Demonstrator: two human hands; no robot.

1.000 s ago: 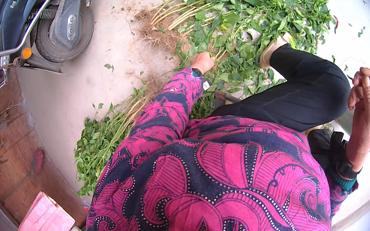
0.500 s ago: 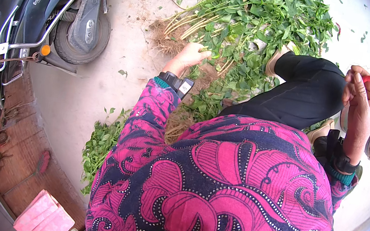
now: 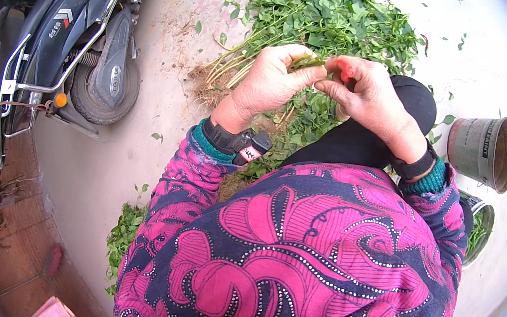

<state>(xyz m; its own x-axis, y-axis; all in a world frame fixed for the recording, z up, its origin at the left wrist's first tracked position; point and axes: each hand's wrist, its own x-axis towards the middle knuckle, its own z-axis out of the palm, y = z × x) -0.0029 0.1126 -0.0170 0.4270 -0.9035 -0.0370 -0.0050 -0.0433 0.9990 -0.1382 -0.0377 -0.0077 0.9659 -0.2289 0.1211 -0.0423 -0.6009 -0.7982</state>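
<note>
My two hands meet over a heap of uprooted green plants (image 3: 334, 16), their fingertips close together. My left hand (image 3: 275, 80) is closed on a small green leafy piece (image 3: 306, 63); its exact kind is hard to make out. In the curled fingers of my right hand (image 3: 373, 101) is a red chili pepper (image 3: 347, 69), partly hidden by the fingers. Pale stems with soil-covered roots (image 3: 208, 86) point toward me, just left of my left hand.
A scooter (image 3: 69, 32) stands at the left. To the right are a grey bucket (image 3: 471, 148) and a second bucket (image 3: 485, 223) containing slender green pieces. More cut greens (image 3: 124, 231) lie at lower left, and a pink cloth-like thing (image 3: 56, 314) is near the lower edge.
My right hand has come from the far right to the middle, bringing the red chili pepper. My left hand has lifted toward it, and the buckets at the right show more fully.
</note>
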